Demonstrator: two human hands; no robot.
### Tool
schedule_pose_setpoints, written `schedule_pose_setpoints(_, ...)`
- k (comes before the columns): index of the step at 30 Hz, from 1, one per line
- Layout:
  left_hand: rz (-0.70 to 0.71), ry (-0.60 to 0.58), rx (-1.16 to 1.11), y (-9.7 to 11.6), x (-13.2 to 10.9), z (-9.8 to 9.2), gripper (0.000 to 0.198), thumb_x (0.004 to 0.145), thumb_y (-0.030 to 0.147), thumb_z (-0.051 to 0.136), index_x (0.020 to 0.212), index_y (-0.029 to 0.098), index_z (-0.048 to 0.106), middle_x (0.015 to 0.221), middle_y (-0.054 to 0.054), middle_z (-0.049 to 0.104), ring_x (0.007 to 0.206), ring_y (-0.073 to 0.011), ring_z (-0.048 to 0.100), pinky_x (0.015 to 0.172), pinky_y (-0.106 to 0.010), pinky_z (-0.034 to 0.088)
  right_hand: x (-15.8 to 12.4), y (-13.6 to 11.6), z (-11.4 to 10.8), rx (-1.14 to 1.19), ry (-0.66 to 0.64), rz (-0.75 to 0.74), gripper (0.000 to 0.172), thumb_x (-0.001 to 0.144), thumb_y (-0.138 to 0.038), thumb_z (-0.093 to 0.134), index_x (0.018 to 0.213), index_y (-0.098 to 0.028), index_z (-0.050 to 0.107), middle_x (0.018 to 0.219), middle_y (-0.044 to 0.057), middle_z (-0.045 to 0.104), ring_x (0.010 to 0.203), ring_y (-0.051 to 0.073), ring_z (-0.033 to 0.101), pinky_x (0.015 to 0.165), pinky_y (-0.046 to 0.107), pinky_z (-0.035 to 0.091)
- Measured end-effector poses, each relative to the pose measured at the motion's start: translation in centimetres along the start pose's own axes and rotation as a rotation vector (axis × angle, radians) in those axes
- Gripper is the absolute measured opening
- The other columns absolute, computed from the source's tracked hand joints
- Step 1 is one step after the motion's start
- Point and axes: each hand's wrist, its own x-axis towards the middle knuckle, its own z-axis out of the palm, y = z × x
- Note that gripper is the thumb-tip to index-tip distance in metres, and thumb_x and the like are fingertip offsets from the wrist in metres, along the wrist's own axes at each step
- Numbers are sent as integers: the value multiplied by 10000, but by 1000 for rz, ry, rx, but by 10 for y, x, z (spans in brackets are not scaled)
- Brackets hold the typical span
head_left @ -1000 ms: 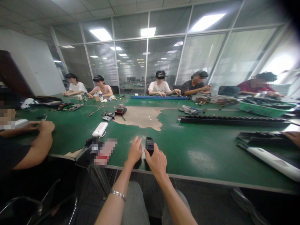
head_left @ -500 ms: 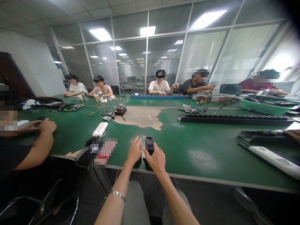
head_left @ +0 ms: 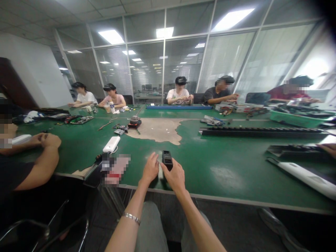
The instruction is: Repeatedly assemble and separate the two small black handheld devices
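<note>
My right hand (head_left: pixel 174 175) is wrapped around a small black box-shaped device (head_left: pixel 167 158) just above the near part of the green table (head_left: pixel 199 178). Dark recesses show on the face of the device that points up; its lower end is hidden by my thumb and fingers. To the left of it, my left hand (head_left: pixel 151 168) stretches its fingers forward close to the table, with a bracelet on that wrist. A small gap separates the left fingers from the device, and I make out nothing in them.
Left of my hands lie a white power bank-like block (head_left: pixel 111 144) and a blurred pink packet (head_left: pixel 119 169). A long black rail (head_left: pixel 262 133) and a white elongated bar (head_left: pixel 307 176) are at the right. Several people sit around the table; a co-worker's forearms (head_left: pixel 49 150) rest at the left.
The black device has turned in my right hand, so a different face points up. My left hand stays almost in place. Across the table, a person's raised hand has come down.
</note>
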Motion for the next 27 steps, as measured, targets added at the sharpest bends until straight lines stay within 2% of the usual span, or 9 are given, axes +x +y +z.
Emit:
schedule_pose_setpoints(6, 46, 19, 5, -2, -1, 2, 420, 884, 171, 415, 1289, 120, 511, 1403, -157, 447, 1335, -226, 381, 1119, -434, 316, 21, -7, -27, 114, 87, 0, 467, 830, -522, 497, 1147, -188, 575, 1042, 82, 659, 962, 213, 591, 847, 307, 415)
schedule_pose_setpoints(9, 44, 19, -1, -2, -1, 2, 418, 884, 177, 416, 1286, 121, 516, 1400, -153, 450, 1334, -222, 383, 1123, -425, 311, 27, 6, -40, 115, 121, 39, 508, 814, -537, 510, 1189, -197, 561, 1087, 78, 656, 981, 223, 595, 857, 316, 420)
schedule_pose_setpoints(12, 18, 19, -11, -1, -1, 2, 417, 885, 187, 420, 1285, 123, 520, 1406, -149, 447, 1330, -223, 390, 1123, -422, 312, 24, 32, -47, 43, 89, 114, 508, 803, -542, 516, 1176, -201, 571, 1068, 80, 664, 977, 242, 600, 842, 332, 429)
schedule_pose_setpoints(15, -5, 7, -11, -1, 0, 1, 413, 892, 197, 418, 1284, 124, 524, 1411, -146, 444, 1331, -227, 388, 1125, -428, 308, 16, 57, -46, -28, 52, 172, 515, 803, -546, 511, 1174, -194, 569, 1055, 92, 666, 979, 264, 597, 835, 355, 436)
schedule_pose_setpoints(18, -10, 3, -15, 0, 0, 0, 410, 898, 212, 421, 1286, 125, 525, 1410, -142, 446, 1335, -227, 384, 1130, -422, 300, 9, 72, -43, -60, 49, 161, 513, 802, -550, 512, 1164, -191, 567, 1071, 96, 657, 1003, 268, 585, 856, 363, 435)
schedule_pose_setpoints(27, -4, 7, 4, -2, 0, 2, 410, 887, 187, 427, 1281, 135, 528, 1410, -139, 450, 1331, -228, 391, 1126, -437, 307, 2, 83, -34, -137, 59, 66, 514, 822, -541, 486, 1167, -166, 555, 1061, 114, 638, 1027, 264, 562, 903, 383, 416)
